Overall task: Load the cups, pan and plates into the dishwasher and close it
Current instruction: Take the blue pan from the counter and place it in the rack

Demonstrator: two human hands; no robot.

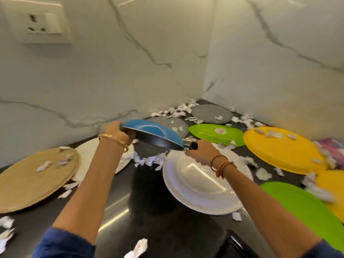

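Kitchen corner, marble-look walls.
White veined walls (167, 53) meet above dark glossy bench (149, 220); socket plate (44, 23) upper left.

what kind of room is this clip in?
Most likely a home kitchen corner: dark countertop meeting white marble-look walls, a wall socket, plastic plates spread out, and both hands holding a blue frying pan.
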